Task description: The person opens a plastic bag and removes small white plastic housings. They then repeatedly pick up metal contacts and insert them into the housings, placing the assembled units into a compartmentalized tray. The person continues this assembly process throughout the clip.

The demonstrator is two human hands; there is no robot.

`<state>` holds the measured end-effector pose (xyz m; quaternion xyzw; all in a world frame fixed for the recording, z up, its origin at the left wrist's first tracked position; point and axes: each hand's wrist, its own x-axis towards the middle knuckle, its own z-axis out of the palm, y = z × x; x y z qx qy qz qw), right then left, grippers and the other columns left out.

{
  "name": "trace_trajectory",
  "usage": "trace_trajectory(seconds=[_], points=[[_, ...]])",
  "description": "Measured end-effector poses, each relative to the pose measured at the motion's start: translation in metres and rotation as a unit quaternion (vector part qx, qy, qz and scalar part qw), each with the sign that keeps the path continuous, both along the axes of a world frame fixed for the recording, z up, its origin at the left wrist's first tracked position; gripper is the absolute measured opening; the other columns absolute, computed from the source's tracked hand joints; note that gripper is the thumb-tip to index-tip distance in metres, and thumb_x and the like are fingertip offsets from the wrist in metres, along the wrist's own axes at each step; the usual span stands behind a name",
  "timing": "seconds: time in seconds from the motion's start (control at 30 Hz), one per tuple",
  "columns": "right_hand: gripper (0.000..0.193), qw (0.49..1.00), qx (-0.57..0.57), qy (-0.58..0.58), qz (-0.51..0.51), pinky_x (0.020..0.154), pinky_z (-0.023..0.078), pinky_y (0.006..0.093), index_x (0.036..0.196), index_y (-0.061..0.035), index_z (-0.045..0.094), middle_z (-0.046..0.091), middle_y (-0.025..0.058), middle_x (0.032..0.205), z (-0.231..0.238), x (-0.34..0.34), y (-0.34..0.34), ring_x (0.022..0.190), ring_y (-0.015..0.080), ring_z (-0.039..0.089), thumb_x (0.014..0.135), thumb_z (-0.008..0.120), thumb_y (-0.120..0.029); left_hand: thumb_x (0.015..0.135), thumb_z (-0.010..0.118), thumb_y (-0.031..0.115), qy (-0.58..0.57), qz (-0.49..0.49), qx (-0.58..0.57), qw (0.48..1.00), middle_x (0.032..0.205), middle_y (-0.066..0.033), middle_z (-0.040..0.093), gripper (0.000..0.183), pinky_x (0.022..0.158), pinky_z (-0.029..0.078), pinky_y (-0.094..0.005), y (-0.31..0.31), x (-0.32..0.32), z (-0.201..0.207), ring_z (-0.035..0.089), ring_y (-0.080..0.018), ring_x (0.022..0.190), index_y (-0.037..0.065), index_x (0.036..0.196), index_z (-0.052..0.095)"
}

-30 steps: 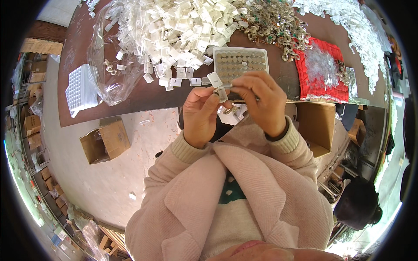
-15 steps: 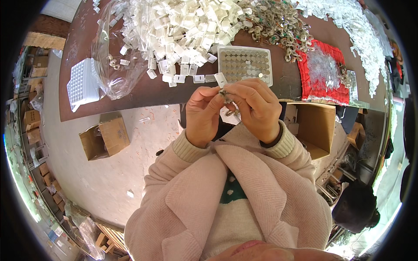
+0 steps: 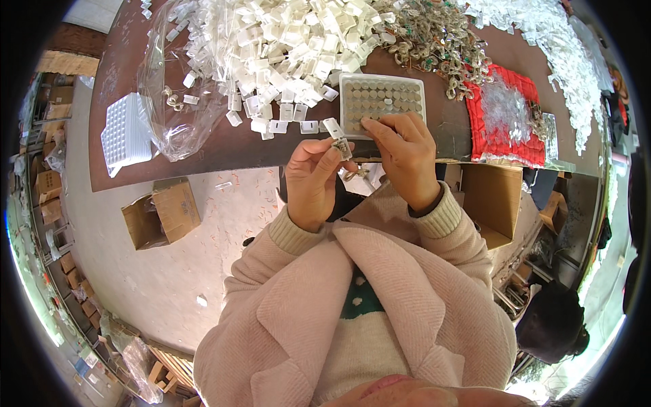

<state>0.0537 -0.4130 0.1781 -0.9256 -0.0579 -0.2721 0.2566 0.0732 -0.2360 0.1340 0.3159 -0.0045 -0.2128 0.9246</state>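
Note:
My left hand (image 3: 313,183) pinches a small white plastic case (image 3: 332,129) just off the table's near edge. Metal parts show in the case's lower part, and a pale coiled wire (image 3: 352,173) hangs below it. My right hand (image 3: 409,152) reaches over the near edge of a white tray (image 3: 422,102) that holds rows of round, silver-grey button cells (image 3: 369,96). Its thumb and index fingertip come together at the near-left cells; whether a cell is between them is hidden. One small round piece (image 3: 388,102) lies on top of the rows.
On the brown table (image 3: 234,150) lie a large heap of white plastic cases (image 3: 291,41), a heap of coiled wires (image 3: 434,37), stacked white trays (image 3: 127,132), a plastic bag (image 3: 180,129) and a red cloth (image 3: 485,132) with clear pieces. Cardboard boxes (image 3: 178,211) stand below.
My right hand has left the small case and moved up to the tray of button cells. My left hand keeps hold of the case, whose metal parts now show.

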Motion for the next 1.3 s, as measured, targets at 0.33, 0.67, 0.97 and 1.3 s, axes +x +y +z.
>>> trace_trajectory(seconds=[0.33,0.67,0.97,1.3], points=[[0.026,0.999,-0.028,0.032,-0.01,0.071,0.054,0.0381,0.102,-0.0049,0.071,0.068,0.0095,0.091,0.006,0.003,-0.004,0.082,0.0291,0.065,0.078,0.074,0.003,0.099,0.061,0.002,0.009,-0.008,-0.023,1.0,0.105,-0.0132,0.072,0.012,0.076,0.06,-0.0354,-0.001,0.003,0.002,0.07,-0.0199,0.09,0.003,0.11,0.062],[0.027,0.992,0.072,-0.058,0.09,0.066,0.057,0.0348,0.103,-0.0042,0.071,0.069,0.0109,0.09,0.024,-0.008,0.014,0.077,0.0283,0.068,0.077,0.072,0.005,0.1,0.058,0.002,-0.009,-0.038,-0.073,0.997,0.106,-0.014,0.071,0.013,0.078,0.059,-0.0348,-0.003,0.003,0.011,0.07,-0.0209,0.088,0.002,0.113,0.06],[0.02,0.98,0.189,0.046,0.047,0.063,0.056,0.0293,0.097,-0.0024,0.072,0.07,0.0091,0.088,0.036,-0.016,0.015,0.075,0.0226,0.07,0.079,0.075,0.005,0.1,0.059,0.004,-0.03,-0.054,-0.042,0.997,0.103,-0.0143,0.071,0.012,0.074,0.057,-0.0335,0.003,0.001,0.014,0.069,-0.0209,0.084,0.004,0.112,0.059],[0.018,0.992,0.119,-0.043,0.022,0.071,0.05,0.0329,0.089,-0.009,0.073,0.071,0.0052,0.085,0.035,-0.014,0.025,0.075,0.0234,0.066,0.073,0.077,-0.001,0.099,0.061,0.001,-0.059,-0.061,-0.056,0.995,0.103,-0.0141,0.071,0.014,0.072,0.059,-0.0338,0.001,-0.001,0.016,0.071,-0.0226,0.082,0.0,0.112,0.06]])
